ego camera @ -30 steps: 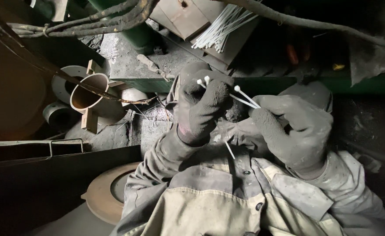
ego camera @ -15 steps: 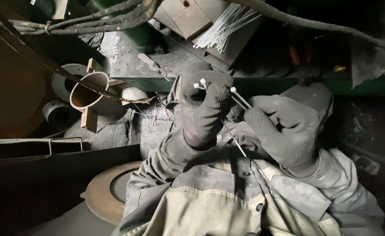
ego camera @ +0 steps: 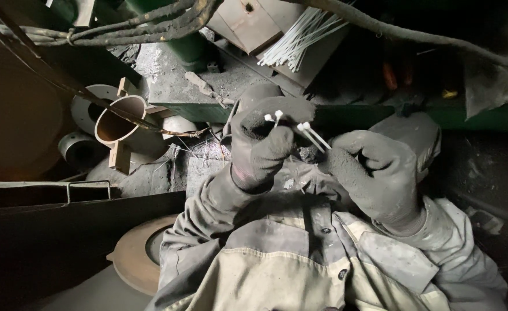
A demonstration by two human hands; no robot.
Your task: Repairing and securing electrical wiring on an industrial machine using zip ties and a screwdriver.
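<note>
Both my hands wear dark, dirty work gloves and are raised in front of my grey jacket. My left hand (ego camera: 262, 147) is closed around a couple of thin white cable ties (ego camera: 272, 117), whose small square heads stick out above the fingers. My right hand (ego camera: 375, 173) pinches two more white cable ties (ego camera: 311, 134), which point up and left toward the left hand. The two sets of tie heads are close together, a small gap apart.
A loose bundle of white cable ties (ego camera: 300, 37) lies on a tan box at the top. A short brown pipe (ego camera: 118, 118) stands at the left, a rusty round disc (ego camera: 136, 253) lies lower left, thick cables (ego camera: 127, 23) run overhead, and a green beam (ego camera: 473, 118) crosses behind.
My right hand has slid its two ties left and down, closer to my left hand. My left hand has stayed nearly in place, still gripping its ties.
</note>
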